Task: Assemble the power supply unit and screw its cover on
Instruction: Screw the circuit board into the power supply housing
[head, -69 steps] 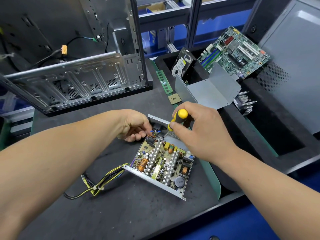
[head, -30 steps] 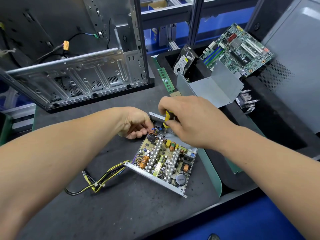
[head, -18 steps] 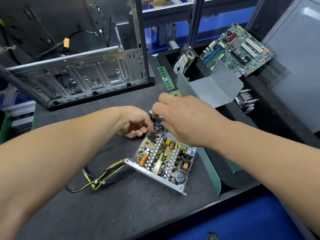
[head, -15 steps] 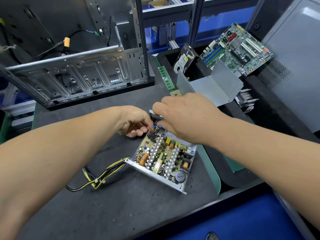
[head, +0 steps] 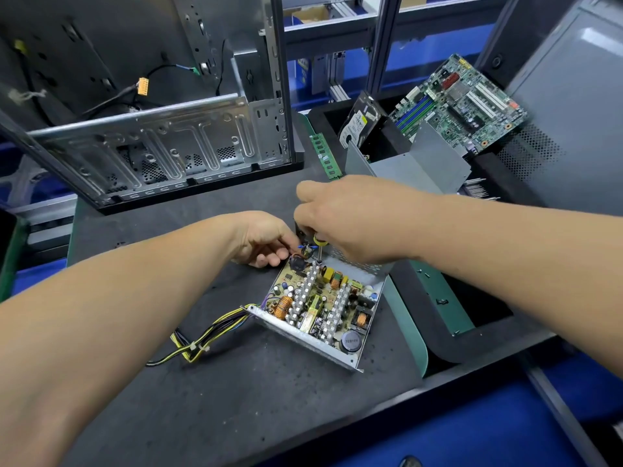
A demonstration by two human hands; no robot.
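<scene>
An open power supply unit point(head: 323, 308) is lying on the dark work mat point(head: 269, 399), set diagonally, its long axis running from near right to far left, circuit board facing up and yellow-and-black cables point(head: 202, 338) trailing off to the left. A yellow-handled screwdriver point(head: 318, 246) is being held nearly upright at the unit's far corner, gripped by the curled fingers of the right hand point(head: 350, 220), wrist arched over it. That corner is being steadied by the left hand point(head: 266, 241), fingertips pinched at the edge. Print on the round capacitor point(head: 350, 340) is too blurred to be read.

text: none legible | hard drive point(head: 360, 124) label: too blurred to read
</scene>
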